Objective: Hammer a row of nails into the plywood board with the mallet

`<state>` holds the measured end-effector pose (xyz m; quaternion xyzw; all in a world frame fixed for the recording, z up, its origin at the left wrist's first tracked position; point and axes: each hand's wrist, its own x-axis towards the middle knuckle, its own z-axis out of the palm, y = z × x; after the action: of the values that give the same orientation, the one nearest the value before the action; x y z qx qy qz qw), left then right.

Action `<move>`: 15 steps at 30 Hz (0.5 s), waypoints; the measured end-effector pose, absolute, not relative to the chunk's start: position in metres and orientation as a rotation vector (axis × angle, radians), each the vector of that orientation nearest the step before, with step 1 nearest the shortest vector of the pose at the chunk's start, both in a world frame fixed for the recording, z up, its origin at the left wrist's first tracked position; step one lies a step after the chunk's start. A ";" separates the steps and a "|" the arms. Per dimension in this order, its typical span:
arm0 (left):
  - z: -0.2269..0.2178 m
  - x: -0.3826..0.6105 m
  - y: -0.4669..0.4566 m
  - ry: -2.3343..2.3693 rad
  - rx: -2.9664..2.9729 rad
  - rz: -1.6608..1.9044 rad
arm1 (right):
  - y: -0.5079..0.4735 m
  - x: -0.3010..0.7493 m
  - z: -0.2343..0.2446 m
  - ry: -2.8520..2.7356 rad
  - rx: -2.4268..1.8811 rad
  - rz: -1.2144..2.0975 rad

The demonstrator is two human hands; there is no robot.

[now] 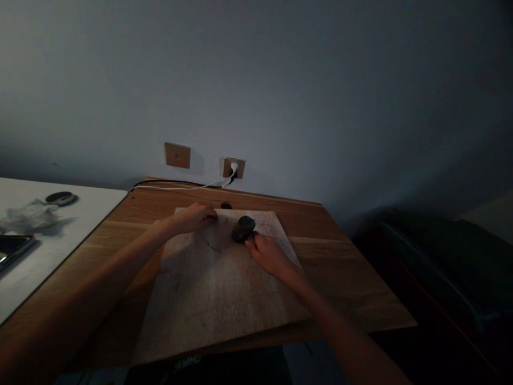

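A dark, rounded object with a mottled surface (242, 229), about the size of a computer mouse, is over the pale wooden board (208, 299). My right hand (267, 253) closes its fingers on the lower right edge of it; a small dark part shows at the fingertips. To the left, my left hand (199, 217) is low over the board's far part with its fingers curled together. Whatever the fingertips may pinch is too dark to make out. Between the hands lies a small thin, shiny piece (212, 246). Beyond the board's far edge is a small dark oval thing (226, 205).
The board rests on a brown wooden table (340, 267) against the wall. White and black cables (180, 187) run along its back to a wall socket (234, 168). On the white table (80, 235) at left are a dark oval object (61, 198), crumpled plastic (34, 215) and a flat black device (14, 248).
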<state>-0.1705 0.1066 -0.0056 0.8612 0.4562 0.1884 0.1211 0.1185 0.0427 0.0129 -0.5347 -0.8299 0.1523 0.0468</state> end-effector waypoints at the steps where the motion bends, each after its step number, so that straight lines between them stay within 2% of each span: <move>1: -0.007 -0.169 0.106 1.324 2.533 0.559 | 0.042 0.118 0.013 -2.532 -1.633 0.466; 10: -0.002 -0.156 0.098 1.303 2.694 0.465 | 0.044 0.120 0.010 -2.526 -1.637 0.475; 15: -0.005 -0.148 0.097 1.296 2.528 0.665 | 0.045 0.120 0.009 -2.527 -1.633 0.474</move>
<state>-0.1478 0.0967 -0.0048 0.8610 0.4414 0.2266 0.1118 0.1195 0.0450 0.0087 -0.5356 -0.8286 0.1556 0.0479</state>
